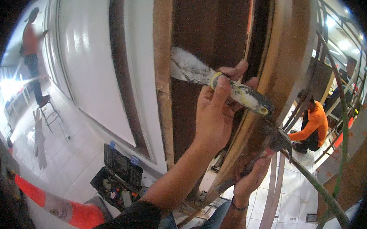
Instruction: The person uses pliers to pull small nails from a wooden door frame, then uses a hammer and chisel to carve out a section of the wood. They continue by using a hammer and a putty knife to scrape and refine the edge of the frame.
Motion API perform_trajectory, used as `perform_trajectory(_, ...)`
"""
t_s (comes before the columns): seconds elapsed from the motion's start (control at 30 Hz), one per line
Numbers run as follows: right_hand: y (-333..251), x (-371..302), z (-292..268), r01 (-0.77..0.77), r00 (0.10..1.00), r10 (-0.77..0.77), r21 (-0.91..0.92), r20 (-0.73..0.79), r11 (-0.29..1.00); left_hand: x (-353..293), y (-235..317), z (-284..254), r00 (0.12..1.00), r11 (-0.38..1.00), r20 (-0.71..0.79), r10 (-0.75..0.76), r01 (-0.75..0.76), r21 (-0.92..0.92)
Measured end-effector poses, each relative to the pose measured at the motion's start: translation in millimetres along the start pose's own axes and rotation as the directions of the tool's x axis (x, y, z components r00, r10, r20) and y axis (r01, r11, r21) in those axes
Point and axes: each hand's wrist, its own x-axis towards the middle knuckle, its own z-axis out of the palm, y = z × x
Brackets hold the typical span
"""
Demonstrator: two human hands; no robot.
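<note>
Left hand (217, 101): fingers were curled round one putty knife (193, 68); I noted a broad blade smeared white and dark, yellow collar, stained handle. Its tip met a wooden edge strip (162, 52) across a brown panel (209, 29). Right hand (252, 181): gripped one claw hammer (274, 139), head near the knife's butt. Room lay rightward, crossed by a green pole (321, 192).

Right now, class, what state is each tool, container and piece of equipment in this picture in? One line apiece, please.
Scraper: gripped in the left hand, handle and blade smeared.
Hammer: gripped in the right hand, head near the scraper's handle end.
Toolbox: open, items inside.
Stool: upright, a person on it.
Traffic cone: standing or lying, unclear.
</note>
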Motion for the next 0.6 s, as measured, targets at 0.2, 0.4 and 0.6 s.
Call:
perform_trajectory(0.2,-33.5,5.7,11.2,-0.034,0.997,0.055,0.386,-0.044,0.922,5.7,-0.1,-1.2,0.998,0.994,0.014,0.057,-0.055,-0.091)
perform_trajectory(0.4,-30.7,13.0,19.1,-0.166,0.98,0.186,0.216,-0.076,0.962,8.5,-5.4,-2.6,0.997,0.995,-0.015,0.081,-0.081,-0.055)
perform_trajectory(0.6,-44.6,22.8,19.8,-0.064,0.986,0.129,0.487,-0.102,0.871,14.5,-1.4,-3.5,0.988,0.995,0.148,0.037,-0.023,-0.093)
